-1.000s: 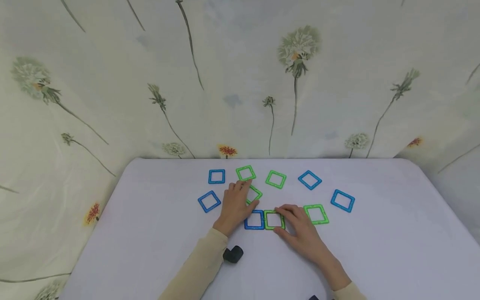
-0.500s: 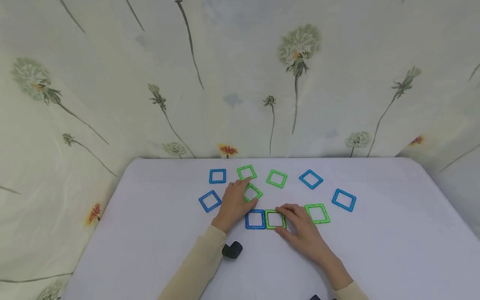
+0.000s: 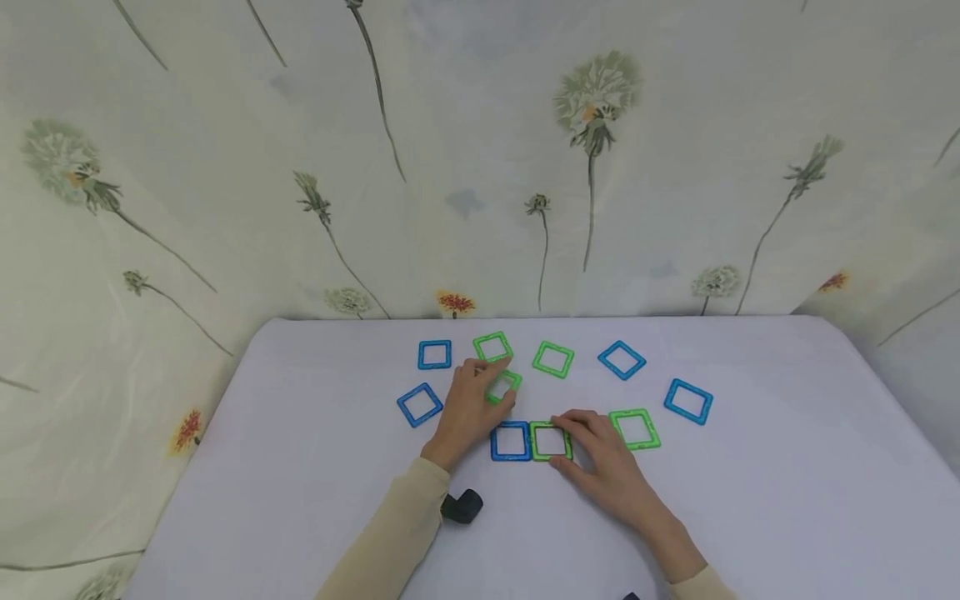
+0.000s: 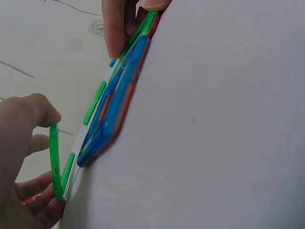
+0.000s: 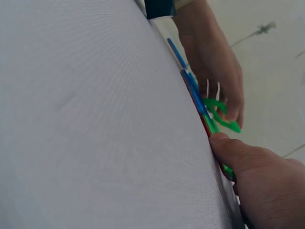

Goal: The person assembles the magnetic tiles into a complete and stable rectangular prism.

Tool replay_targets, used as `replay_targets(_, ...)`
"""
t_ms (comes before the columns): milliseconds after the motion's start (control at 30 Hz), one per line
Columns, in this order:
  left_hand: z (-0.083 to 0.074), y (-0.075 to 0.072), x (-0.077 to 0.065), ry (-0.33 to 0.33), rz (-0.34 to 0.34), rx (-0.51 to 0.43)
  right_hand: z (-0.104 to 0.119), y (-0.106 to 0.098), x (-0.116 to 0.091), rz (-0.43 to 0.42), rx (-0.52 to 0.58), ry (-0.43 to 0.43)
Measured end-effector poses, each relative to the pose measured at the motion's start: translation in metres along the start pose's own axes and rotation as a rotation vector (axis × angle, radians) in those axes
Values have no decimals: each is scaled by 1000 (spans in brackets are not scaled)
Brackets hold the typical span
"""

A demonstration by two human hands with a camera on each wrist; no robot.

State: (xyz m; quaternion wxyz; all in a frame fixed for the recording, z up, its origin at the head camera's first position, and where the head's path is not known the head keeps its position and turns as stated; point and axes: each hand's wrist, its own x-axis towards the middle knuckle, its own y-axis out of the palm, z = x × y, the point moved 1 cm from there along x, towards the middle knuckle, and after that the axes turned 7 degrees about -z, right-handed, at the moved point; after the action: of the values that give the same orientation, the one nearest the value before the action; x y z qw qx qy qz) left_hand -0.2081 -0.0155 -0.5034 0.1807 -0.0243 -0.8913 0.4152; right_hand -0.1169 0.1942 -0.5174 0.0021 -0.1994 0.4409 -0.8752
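Note:
My left hand (image 3: 468,408) pinches a green square tile frame (image 4: 55,157) between thumb and fingers. In the left wrist view that frame stands tilted, its upper edge raised off the table. My right hand (image 3: 611,467) holds another green square frame (image 3: 540,458), thumb on its near edge and fingers on its far edge. This one lies flat, side against side with a blue square frame (image 3: 510,457). Red edges show under both in the wrist views. Just beyond my left fingertips lies a further green frame (image 3: 489,336).
Loose frames lie around on the white table (image 3: 322,417): blue ones (image 3: 435,367) at the back left, a green one (image 3: 647,445) right of my right hand, a blue one (image 3: 693,387) farther right. A black device (image 3: 463,507) sits at my left wrist.
The green frame under my left hand has tilted up and shifted slightly left, and the thumb and fingers now pinch it. My right hand stays on its green frame.

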Motion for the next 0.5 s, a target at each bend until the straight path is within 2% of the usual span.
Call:
replay_targets(233,1,-3,0,-25,-10,-117,-1,-1,0,-7,-13,-8)
replay_targets(500,2,-11,-4,-34,-39,-151,0,0,0,-9,-1,-5)
